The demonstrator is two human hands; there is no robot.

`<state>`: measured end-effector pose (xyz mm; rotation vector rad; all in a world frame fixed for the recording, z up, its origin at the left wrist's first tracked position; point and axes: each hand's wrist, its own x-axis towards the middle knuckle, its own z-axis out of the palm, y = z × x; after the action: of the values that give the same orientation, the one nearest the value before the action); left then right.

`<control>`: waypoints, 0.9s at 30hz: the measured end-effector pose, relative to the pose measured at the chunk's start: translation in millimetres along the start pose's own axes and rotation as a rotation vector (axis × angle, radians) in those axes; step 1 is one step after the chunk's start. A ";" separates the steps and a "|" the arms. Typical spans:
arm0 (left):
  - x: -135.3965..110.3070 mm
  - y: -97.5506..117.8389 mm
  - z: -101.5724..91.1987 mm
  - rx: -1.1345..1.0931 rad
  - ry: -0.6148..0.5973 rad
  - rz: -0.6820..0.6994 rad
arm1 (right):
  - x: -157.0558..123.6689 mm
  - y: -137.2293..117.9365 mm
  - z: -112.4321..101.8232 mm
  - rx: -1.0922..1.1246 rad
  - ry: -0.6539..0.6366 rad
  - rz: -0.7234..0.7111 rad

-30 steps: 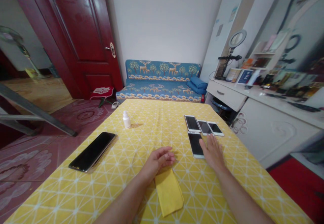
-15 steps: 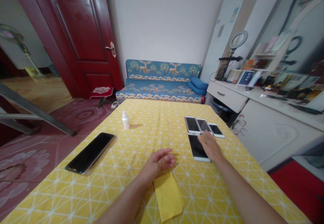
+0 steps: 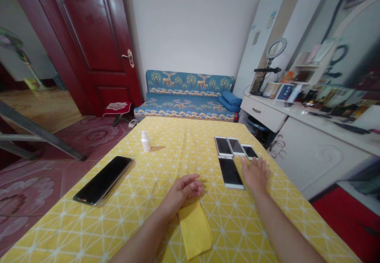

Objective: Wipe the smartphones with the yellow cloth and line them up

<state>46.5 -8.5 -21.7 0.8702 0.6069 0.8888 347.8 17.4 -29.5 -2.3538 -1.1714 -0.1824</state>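
While both hands extend over the table [image 3: 187,148], the step in hand appears to be the handling of phones at the right. The right hand [image 3: 255,174] is palm down, fingers slightly spread, with nothing visibly gripped. The left hand [image 3: 186,189] is half open, fingers loosely curled, and shows no held item. A large dark phone [image 3: 102,180] lies well apart at left; a folded yellow cloth [image 3: 195,233] lies just below the left hand. A white phone [image 3: 230,172] lies below two others. The small white phone [image 3: 249,150] lies at the right fingertips; contact cannot be determined. Any adjustment there would call for light, flat fingertip pressure. Compared with the preceding frame, the right hand has shifted rightward, uncovering the lower white phone.
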 end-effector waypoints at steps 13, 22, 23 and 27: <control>-0.6 2.2 2.1 -0.001 0.006 -0.001 | 26.2 5.5 1.6 0.061 -0.208 -0.076; 1.3 -1.0 -1.6 -0.015 -0.003 0.019 | -53.6 -1.5 -14.3 0.109 -0.263 -0.464; 1.3 -1.0 -1.5 -0.009 -0.004 0.018 | -63.2 -2.7 -15.9 0.083 -0.279 -0.526; 0.6 -0.4 -0.7 -0.005 -0.014 0.020 | -77.0 -6.2 -16.2 0.004 -0.309 -0.596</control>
<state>46.4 -7.9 -22.6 0.8787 0.5841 0.9014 296.8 -42.2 -38.7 -2.0076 -1.9993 -0.0132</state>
